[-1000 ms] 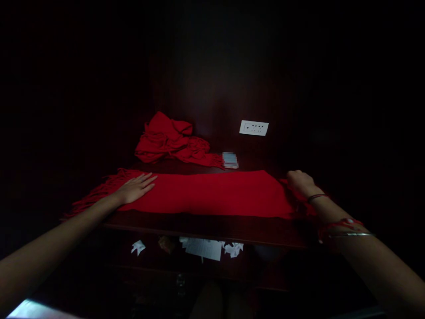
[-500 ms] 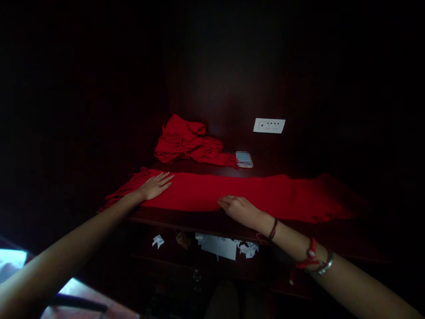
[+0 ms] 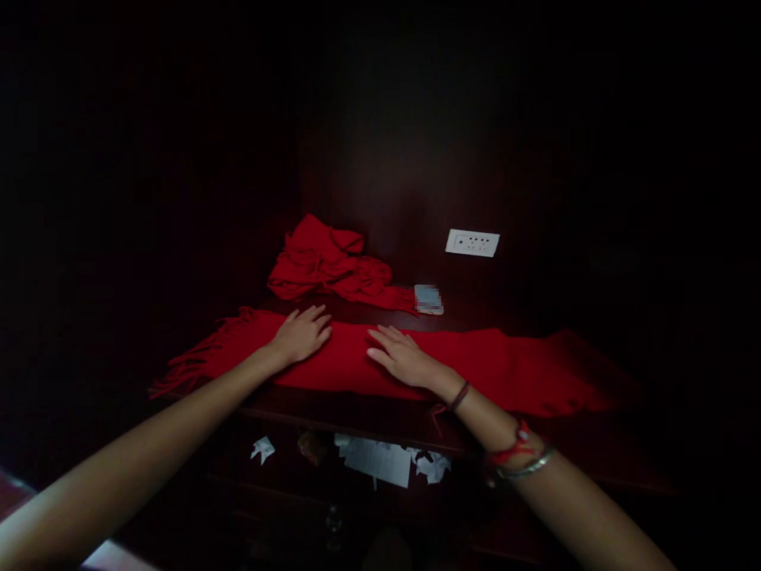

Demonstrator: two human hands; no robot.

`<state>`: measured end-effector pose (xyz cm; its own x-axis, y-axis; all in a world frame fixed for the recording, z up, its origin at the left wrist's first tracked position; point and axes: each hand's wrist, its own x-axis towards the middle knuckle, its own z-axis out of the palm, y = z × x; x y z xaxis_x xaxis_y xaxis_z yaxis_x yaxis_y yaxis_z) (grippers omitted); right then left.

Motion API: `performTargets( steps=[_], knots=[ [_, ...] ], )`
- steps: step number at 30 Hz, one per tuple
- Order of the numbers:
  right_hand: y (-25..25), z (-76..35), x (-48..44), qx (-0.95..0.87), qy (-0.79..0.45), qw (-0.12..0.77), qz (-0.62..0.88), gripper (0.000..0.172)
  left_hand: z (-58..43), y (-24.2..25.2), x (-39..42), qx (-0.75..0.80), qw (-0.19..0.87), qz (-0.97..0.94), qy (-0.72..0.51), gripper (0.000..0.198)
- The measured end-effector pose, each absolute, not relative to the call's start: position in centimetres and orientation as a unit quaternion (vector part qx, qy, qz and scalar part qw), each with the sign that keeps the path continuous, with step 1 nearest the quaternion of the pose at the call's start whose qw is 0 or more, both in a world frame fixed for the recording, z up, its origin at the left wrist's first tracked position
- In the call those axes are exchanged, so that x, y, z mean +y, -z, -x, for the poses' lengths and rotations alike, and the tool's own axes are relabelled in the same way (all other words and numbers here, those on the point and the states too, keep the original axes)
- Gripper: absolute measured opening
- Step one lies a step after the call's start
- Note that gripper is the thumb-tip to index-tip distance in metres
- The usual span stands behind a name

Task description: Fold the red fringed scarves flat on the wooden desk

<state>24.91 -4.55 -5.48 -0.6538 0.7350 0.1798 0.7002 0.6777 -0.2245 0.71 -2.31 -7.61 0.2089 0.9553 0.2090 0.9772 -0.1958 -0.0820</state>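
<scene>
A long red scarf (image 3: 469,366) lies stretched out flat across the dark wooden desk, its fringe spread at the left end. The scarf's right end fades into shadow. My left hand (image 3: 300,333) rests palm down on the left part of the scarf, fingers spread. Over the scarf's middle, my right hand (image 3: 401,355) is flat with its fingers stretched toward the far edge. A second red scarf (image 3: 330,262) lies crumpled in a heap behind, its fringed end trailing to the right.
Beside that fringe lies a phone (image 3: 429,299), its screen blurred out. A white wall socket (image 3: 472,243) is set in the dark back panel. Under the desk top, a shelf holds printed paper (image 3: 380,461), crumpled white paper (image 3: 433,466) and a white scrap (image 3: 262,450).
My left hand has slid right along the scarf. My right hand has gone from bent fingers at the near edge to flat and further in. The view has shifted slightly.
</scene>
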Motion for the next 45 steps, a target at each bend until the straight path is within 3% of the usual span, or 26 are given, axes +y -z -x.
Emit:
performTargets(
  steps=[3, 6, 15, 19, 22, 24, 27, 29, 34, 39, 45],
  knots=[
    [6.7, -21.8, -3.1, -0.898, -0.072, 0.074, 0.428, 0.061, -2.5, 8.4, -1.7, -0.636, 0.012, 0.771, 0.038, 0.055],
    [8.1, -22.9, -2.0, -0.883, -0.091, 0.014, 0.46, 0.065, -1.8, 9.6, -1.3, -0.645, -0.004, 0.764, 0.036, 0.055],
    [9.7, -39.8, -0.2, -0.801, 0.022, 0.016, 0.597, 0.066, 0.1, 9.6, -1.2, -0.631, -0.005, 0.775, 0.023, 0.053],
    [8.8, -41.8, -0.8, -0.794, 0.048, 0.028, 0.605, 0.061, 0.1, 9.5, -0.9, -0.648, -0.004, 0.762, 0.006, 0.052],
    [7.1, -38.8, -2.6, -0.828, 0.058, 0.076, 0.553, 0.06, -1.1, 8.8, -1.9, -0.621, 0.044, 0.782, 0.029, 0.049],
    [6.0, -36.3, -4.4, -0.895, 0.037, 0.103, 0.432, 0.059, -2.3, 7.8, -3.6, -0.536, 0.072, 0.839, 0.057, 0.046],
    [5.6, -34.2, -6.7, -0.955, 0.013, 0.057, 0.289, 0.045, -3.4, 6.4, -6.3, -0.403, 0.056, 0.913, 0.038, 0.044],
    [5.8, -34.2, -7.4, -0.956, 0.031, 0.041, 0.288, 0.038, -3.2, 5.6, -7.4, -0.388, 0.052, 0.92, -0.005, 0.046],
    [5.9, -35.7, -6.7, -0.932, 0.008, 0.083, 0.352, 0.04, -1.5, 4.7, -6.4, -0.382, 0.039, 0.922, -0.048, 0.064],
    [5.4, -35.6, -6.2, -0.939, -0.052, 0.128, 0.314, 0.046, -0.5, 4.7, -4.6, -0.398, -0.009, 0.917, 0.011, 0.037],
    [6.5, -35.2, -6.1, -0.939, 0.066, 0.146, 0.303, 0.03, 0.0, 5.2, -4.5, -0.418, 0.013, 0.908, 0.034, 0.03]
  ],
)
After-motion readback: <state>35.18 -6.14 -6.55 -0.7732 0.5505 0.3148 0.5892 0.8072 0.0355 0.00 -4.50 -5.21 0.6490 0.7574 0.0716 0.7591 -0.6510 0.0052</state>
